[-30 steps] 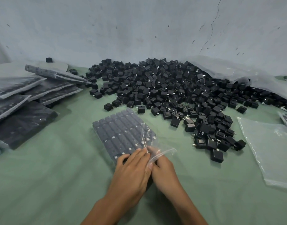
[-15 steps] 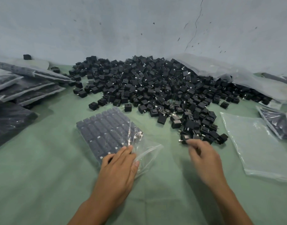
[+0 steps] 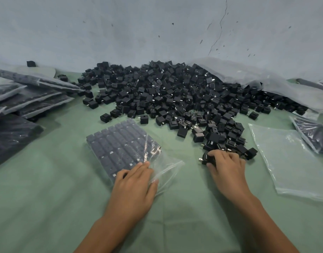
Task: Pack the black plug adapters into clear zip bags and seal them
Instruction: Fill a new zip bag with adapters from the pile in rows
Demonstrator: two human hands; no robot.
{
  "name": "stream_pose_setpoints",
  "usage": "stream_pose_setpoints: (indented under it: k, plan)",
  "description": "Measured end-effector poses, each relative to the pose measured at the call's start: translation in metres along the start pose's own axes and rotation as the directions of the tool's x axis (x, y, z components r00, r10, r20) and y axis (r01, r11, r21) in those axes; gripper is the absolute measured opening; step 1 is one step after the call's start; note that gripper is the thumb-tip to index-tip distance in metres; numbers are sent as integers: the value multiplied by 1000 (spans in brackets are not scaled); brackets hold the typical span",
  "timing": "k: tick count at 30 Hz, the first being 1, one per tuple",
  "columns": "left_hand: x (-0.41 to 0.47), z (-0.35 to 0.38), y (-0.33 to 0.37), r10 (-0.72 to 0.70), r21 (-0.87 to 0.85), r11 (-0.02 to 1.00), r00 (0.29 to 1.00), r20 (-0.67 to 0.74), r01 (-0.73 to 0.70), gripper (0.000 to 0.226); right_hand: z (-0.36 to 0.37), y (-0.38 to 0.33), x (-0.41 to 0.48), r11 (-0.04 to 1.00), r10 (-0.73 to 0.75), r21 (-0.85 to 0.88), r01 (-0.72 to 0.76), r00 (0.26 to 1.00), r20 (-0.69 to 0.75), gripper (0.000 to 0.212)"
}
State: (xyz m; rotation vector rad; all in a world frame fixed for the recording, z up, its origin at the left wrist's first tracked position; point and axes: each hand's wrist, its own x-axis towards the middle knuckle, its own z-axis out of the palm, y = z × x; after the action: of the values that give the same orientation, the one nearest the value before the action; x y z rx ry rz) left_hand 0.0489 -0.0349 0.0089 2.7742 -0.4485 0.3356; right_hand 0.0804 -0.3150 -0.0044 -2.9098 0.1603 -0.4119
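**A:** Start closest. What are the hands doing?

**B:** The left hand [image 3: 134,181] lies flat with its fingers straight. It presses the near end of the part-filled zip bag [image 3: 124,145] onto the green cloth [image 3: 47,198], just beside the bag's gaping mouth. A second ago both hands were together at that mouth. The right hand [image 3: 225,167] has since left it and now sits on the near tip of the loose pile [image 3: 175,94], fingers curled round a black adapter [image 3: 205,158] (perhaps more than one; the hand hides the count).

**A:** So the bag isn't sealed?

**B:** No. The mouth stands open, and slack empty plastic shows to the right of the packed rows. I judge this grab is meant to fill that last gap, and sealing comes only after.

**A:** And farther out?

**B:** Empty clear bags [image 3: 288,157] lie flat to the right of the right hand. The pile spreads back to the wall, spilling from a big plastic sack [image 3: 266,83] on the right. The filled bags [image 3: 29,92] are stacked at the far left.
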Motion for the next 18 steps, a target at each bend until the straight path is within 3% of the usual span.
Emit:
stream_pose_setpoints:
  k: [3, 5, 8, 10, 14, 18]
  plan:
    - [4, -4, 0, -18, -32, 999, 996, 88, 20, 23, -5, -2, -8, 996, -31, 78, 31, 1000, -2, 25]
    - [8, -7, -1, -14, -40, 999, 995, 103, 18, 22, -10, -5, -15, 965, -7, 261, 1, 1000, 19, 35]
    - [13, -14, 2, -22, -30, 999, 995, 95, 25, 20, -18, -20, -36, 806, -3, 590, -42, 997, 74, 40]
    - [15, -17, 4, -38, -5, 999, 994, 100, 38, 21, -21, -37, -51, 711, -23, 700, -74, 991, 128, 40]
    - [13, -19, 7, -16, -18, 1000, 995, 98, 18, 20, -17, -77, -67, 647, -121, 759, -76, 972, 201, 42]
    - [14, -21, 8, -21, -66, 997, 993, 116, 28, 22, -4, -107, -61, 681, -119, 728, -72, 971, 207, 41]
